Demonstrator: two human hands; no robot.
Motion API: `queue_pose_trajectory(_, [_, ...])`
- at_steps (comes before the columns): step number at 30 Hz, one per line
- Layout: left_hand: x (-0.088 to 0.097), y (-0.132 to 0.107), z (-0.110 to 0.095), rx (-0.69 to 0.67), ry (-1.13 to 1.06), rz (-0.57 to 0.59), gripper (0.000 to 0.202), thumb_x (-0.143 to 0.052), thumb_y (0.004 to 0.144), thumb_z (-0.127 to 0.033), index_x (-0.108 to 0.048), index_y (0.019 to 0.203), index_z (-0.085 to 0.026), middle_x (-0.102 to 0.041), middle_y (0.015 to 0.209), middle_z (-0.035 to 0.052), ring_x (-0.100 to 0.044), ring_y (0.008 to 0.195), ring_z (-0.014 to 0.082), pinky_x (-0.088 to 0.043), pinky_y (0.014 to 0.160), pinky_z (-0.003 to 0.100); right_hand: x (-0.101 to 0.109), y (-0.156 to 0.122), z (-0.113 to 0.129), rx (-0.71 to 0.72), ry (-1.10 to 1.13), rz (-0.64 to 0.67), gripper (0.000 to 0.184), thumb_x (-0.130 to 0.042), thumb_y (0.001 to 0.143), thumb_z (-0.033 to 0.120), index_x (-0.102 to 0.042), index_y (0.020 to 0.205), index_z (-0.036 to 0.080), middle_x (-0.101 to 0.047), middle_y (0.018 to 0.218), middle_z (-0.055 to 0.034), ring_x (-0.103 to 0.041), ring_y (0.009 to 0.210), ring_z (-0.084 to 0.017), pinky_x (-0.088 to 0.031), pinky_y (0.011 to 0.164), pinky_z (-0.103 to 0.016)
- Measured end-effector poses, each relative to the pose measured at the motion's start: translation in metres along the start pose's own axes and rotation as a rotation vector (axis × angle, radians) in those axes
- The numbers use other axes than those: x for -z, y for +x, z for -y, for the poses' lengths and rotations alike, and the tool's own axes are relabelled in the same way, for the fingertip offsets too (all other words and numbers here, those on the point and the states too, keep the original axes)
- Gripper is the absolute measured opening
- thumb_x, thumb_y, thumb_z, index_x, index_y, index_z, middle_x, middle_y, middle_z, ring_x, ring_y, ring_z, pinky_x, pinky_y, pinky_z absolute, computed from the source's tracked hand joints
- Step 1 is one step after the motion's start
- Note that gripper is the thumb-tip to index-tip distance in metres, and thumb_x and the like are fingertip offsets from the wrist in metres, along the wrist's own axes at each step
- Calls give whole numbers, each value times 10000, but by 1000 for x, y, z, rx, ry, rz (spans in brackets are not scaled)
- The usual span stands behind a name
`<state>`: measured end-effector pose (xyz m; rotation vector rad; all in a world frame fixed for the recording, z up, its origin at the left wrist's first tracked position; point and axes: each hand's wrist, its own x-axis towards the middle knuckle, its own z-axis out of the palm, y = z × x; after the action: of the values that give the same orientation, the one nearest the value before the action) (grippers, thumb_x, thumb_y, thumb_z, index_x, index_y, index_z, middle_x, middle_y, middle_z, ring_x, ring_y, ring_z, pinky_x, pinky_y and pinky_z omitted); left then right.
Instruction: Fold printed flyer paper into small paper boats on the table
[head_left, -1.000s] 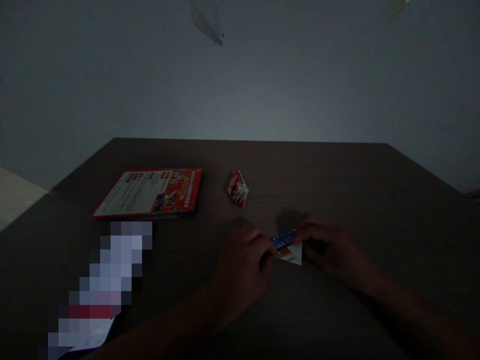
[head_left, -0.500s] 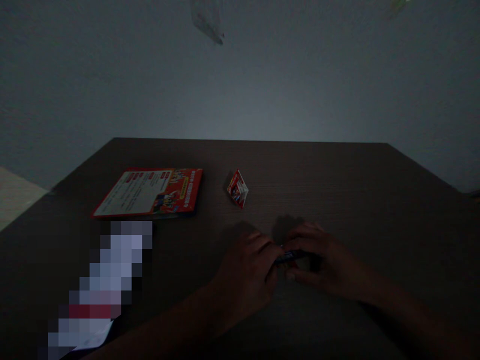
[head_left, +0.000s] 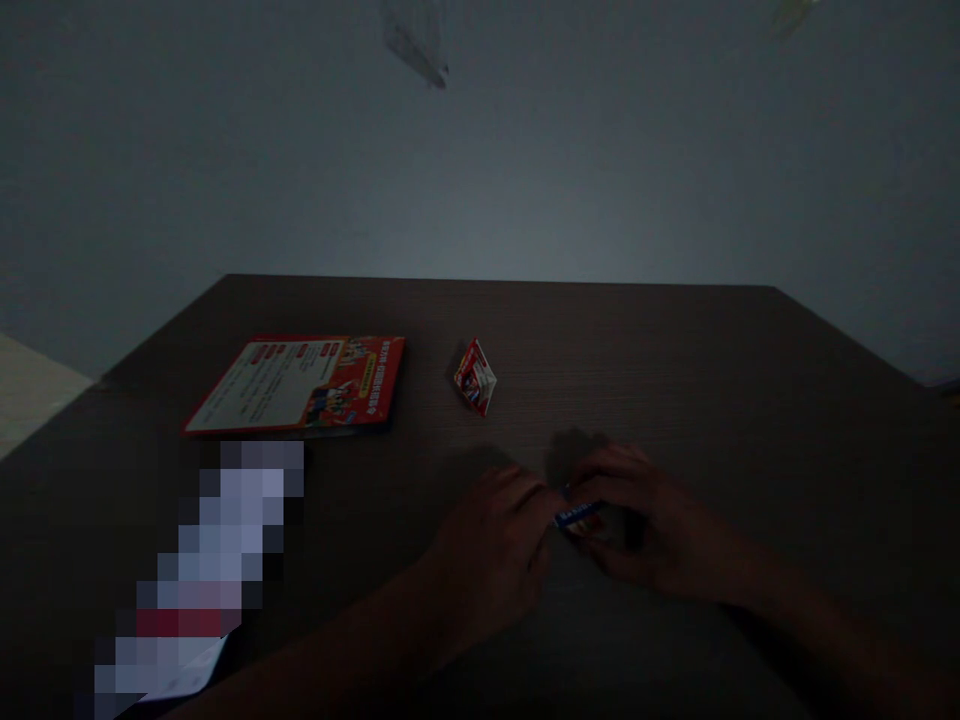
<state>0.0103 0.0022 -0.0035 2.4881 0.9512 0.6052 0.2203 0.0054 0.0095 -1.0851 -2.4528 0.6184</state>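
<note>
Between my two hands is a small printed piece of paper or thin card (head_left: 577, 516), with a dark blue strip bearing white lettering and some red and white beneath it. My left hand (head_left: 499, 535) is closed on its left end. My right hand (head_left: 637, 515) curves around its right side, fingers on top and thumb below. Fingers cover much of the piece, and the light is dim, so its full shape is hidden. Beyond my hands, a folded red and white printed paper piece (head_left: 475, 378) stands on the table.
A red and white printed booklet or stack of sheets (head_left: 285, 385) lies at the left on the dark wooden table (head_left: 637, 350). In front of it is a lit, blurred-out screen (head_left: 202, 560), close to my left forearm. A pale wall (head_left: 570, 140) rises behind the table.
The piece in my hands has turned slightly, so its blue lettered strip shows more clearly. My right thumb has shifted a little. The other things have stayed in place.
</note>
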Motion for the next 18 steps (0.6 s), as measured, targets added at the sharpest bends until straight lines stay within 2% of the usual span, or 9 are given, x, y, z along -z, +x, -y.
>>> queue_pose_trajectory(6, [1, 0, 4, 34, 10, 4, 265, -472, 796, -52, -572, 1010, -174, -601, 915, 59, -522, 876, 198, -441, 791, 333, -1, 0, -1, -4, 9, 33, 239, -641, 732, 147, -633, 954, 236, -605, 986, -39, -546, 948, -209, -383, 858, -403])
queue_pose_trajectory(11, [0, 0, 5, 34, -1, -17, 257, -465, 817, -63, -573, 1023, -170, -606, 906, 61, -528, 875, 201, -447, 790, 343, -2, 3, -2, 28, 19, 38, 162, -612, 803, 194, -647, 954, 238, -612, 954, -42, -550, 919, -201, -390, 828, -388])
queue_pose_trajectory(18, [0, 3, 5, 49, -37, -27, 263, -472, 817, -45, -561, 1028, -173, -621, 953, 61, -538, 908, 200, -449, 813, 345, -6, 3, 0, 15, 11, 25, 158, -586, 824, 171, -642, 953, 243, -606, 925, -32, -542, 899, -193, -384, 811, -379])
